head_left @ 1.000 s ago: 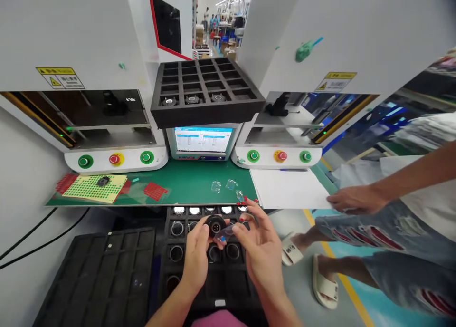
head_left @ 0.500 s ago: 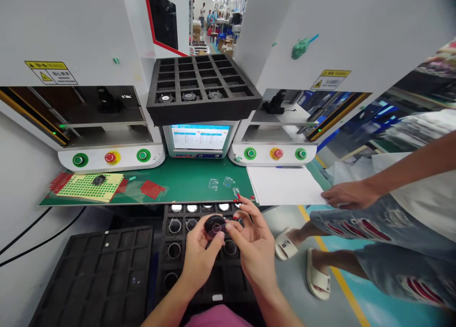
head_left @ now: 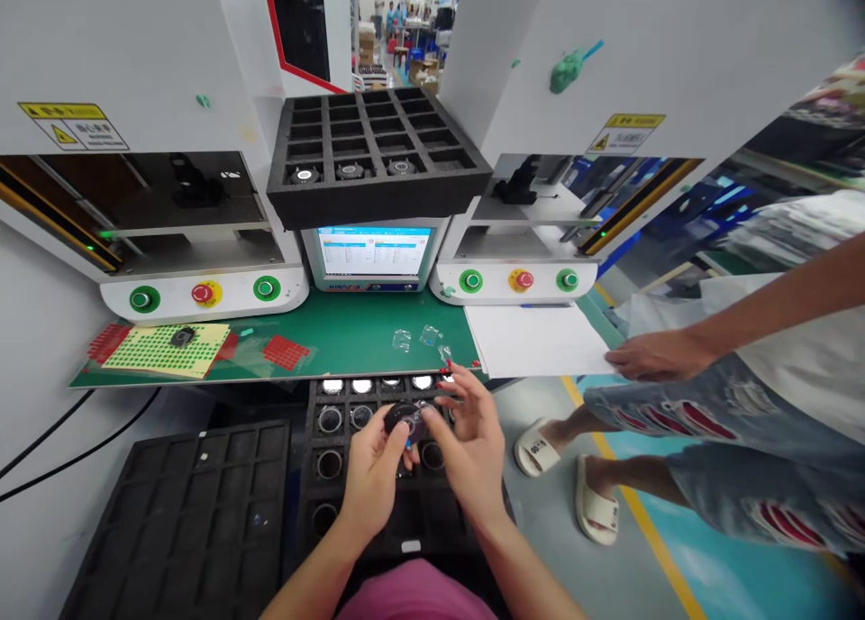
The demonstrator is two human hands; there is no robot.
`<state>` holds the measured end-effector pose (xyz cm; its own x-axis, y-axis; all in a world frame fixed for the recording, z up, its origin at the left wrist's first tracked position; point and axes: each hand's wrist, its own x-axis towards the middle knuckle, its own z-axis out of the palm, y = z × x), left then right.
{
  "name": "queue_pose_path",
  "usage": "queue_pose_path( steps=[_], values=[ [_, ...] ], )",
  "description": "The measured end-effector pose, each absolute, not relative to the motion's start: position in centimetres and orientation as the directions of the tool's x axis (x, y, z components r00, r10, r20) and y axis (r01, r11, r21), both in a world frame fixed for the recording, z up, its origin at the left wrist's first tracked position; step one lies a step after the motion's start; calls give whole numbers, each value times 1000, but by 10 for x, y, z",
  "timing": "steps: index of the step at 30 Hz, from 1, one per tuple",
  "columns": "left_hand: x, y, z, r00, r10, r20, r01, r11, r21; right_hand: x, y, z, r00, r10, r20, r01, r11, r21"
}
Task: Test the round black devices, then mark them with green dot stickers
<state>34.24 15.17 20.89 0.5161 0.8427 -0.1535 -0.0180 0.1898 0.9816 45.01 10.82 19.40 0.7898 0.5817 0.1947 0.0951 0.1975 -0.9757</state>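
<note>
My left hand (head_left: 371,476) is closed round a dark round watch part (head_left: 400,416), its thumb across the face. My right hand (head_left: 473,449) touches the same part from the right with thumb and index finger; its other fingers are raised. What lies between those right fingertips is too small to tell. Below both hands sits a black foam tray (head_left: 411,546) with round watch parts in its compartments. Small clear plastic pieces (head_left: 429,335) lie on the green bench (head_left: 351,332) just beyond.
A foam tray (head_left: 378,196) with three watch parts rests above the screen (head_left: 375,250). Machines with buttons flank it. Sticker sheets (head_left: 166,350) lie left, another foam tray (head_left: 182,512) below. A person's hand (head_left: 652,357) touches white paper (head_left: 541,341) at right.
The view has shifted slightly. My left thumb has moved up onto the watch part, and my right thumb and index finger have come closer over its right side.
</note>
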Motion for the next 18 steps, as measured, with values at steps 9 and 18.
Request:
queue_pose_path(
  steps=[9, 18],
  values=[
    [293, 155, 131, 402, 913, -65, 342, -84, 936, 493, 77, 163, 889, 457, 20, -46, 133, -990],
    [230, 104, 66, 686, 694, 217, 512, -673, 534, 493, 50, 138, 916, 385, -115, -178, 132, -975]
  ],
)
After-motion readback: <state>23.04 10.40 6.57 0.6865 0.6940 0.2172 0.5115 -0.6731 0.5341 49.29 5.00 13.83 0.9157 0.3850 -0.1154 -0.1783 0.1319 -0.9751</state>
